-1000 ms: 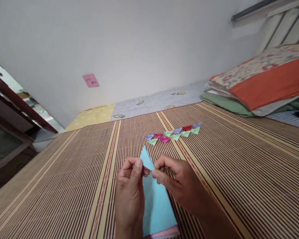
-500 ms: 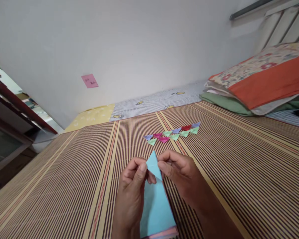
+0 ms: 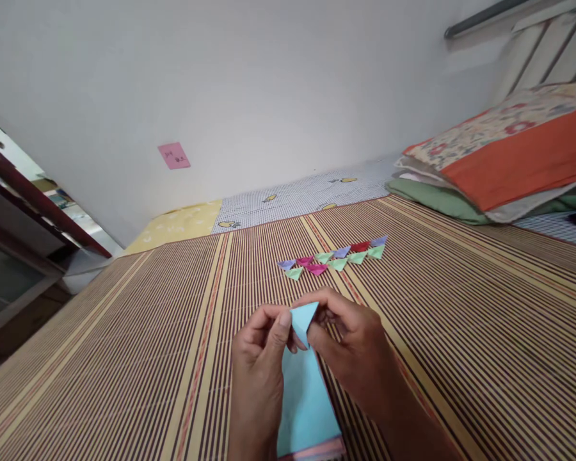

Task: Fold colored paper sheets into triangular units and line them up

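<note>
A small folded piece of light blue paper [image 3: 303, 320] is held up between both hands. My left hand [image 3: 264, 346] pinches its left corner between thumb and fingers. On the other side, my right hand [image 3: 348, 333] has its thumb and fingers closed on the paper's right part, where a pointed flap tilts to the upper right. Beneath my hands lies a stack of coloured paper [image 3: 307, 403], light blue on top with pink edges below. Beyond my hands, several small folded paper triangles [image 3: 337, 264] in green, purple, magenta and red lie in two rows.
A striped bamboo mat [image 3: 125, 339] covers the surface. Folded bedding [image 3: 504, 147] is piled at the right, by the wall. A pink note [image 3: 174, 155] is stuck on the wall. Patterned cloth [image 3: 288, 195] shows along the mat's far edge.
The paper's top point has swung from upright to the upper right. My right fingers have moved over behind its top edge, while my left hand keeps its pinch.
</note>
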`<state>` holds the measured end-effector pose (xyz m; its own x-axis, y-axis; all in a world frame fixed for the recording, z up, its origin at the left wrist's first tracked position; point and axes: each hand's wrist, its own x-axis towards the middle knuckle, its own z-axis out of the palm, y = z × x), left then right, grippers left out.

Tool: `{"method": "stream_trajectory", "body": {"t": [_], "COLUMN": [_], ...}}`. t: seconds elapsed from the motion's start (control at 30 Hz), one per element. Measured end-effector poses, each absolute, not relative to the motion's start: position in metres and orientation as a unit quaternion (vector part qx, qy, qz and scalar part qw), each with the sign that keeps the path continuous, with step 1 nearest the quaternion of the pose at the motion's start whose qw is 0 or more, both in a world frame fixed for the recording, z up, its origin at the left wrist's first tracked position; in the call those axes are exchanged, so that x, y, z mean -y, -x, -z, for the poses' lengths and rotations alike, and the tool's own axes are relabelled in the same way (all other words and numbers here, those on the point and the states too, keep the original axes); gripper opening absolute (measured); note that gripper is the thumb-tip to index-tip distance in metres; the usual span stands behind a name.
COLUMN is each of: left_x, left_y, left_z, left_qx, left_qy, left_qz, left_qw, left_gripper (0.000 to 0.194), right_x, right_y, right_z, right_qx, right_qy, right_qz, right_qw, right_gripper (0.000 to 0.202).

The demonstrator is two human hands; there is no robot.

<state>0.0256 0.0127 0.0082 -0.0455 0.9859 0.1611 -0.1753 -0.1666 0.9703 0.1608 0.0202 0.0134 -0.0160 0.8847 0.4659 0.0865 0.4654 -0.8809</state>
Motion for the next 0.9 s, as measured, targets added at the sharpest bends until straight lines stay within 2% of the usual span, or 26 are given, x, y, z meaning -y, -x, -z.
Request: {"method": "stream_trajectory", "body": {"t": [0.1, 0.27, 0.4, 0.5, 0.63, 0.77, 0.9], "left_x": [-0.013, -0.014, -0.010, -0.007, -0.009, -0.014, -0.016], "left_y": [-0.026, -0.026, -0.031, -0.031, -0.027, -0.023, -0.025], "left_z": [-0.007, -0.002, -0.005, -0.010, -0.014, -0.014, -0.010], "left_qx": [-0.422, -0.434, -0.435, -0.418, -0.389, -0.399, -0.415], "left_qy": [-0.474, -0.443, -0.441, -0.427, -0.405, -0.355, -0.363], "left_qz": [-0.588, -0.573, -0.551, -0.545, -0.563, -0.598, -0.616], "left_qw": [0.501, 0.536, 0.560, 0.588, 0.607, 0.598, 0.562], "left_gripper": [0.029, 0.034, 0.035, 0.033, 0.026, 0.022, 0.020], "right_x": [-0.020, -0.021, -0.024, -0.026, -0.026, -0.024, -0.026], "right_y": [-0.160, -0.158, -0.154, -0.153, -0.156, -0.160, -0.162], "right_z": [-0.012, -0.007, 0.002, 0.006, 0.001, -0.004, -0.004], "right_qx": [0.644, 0.665, 0.687, 0.720, 0.754, 0.768, 0.715], "right_qy": [0.365, 0.366, 0.396, 0.394, 0.372, 0.336, 0.356], "right_qz": [-0.282, -0.198, -0.088, -0.050, -0.066, -0.144, -0.180], "right_qw": [0.610, 0.621, 0.602, 0.569, 0.537, 0.526, 0.574], "right_gripper": [0.030, 0.033, 0.031, 0.030, 0.032, 0.040, 0.023]}}
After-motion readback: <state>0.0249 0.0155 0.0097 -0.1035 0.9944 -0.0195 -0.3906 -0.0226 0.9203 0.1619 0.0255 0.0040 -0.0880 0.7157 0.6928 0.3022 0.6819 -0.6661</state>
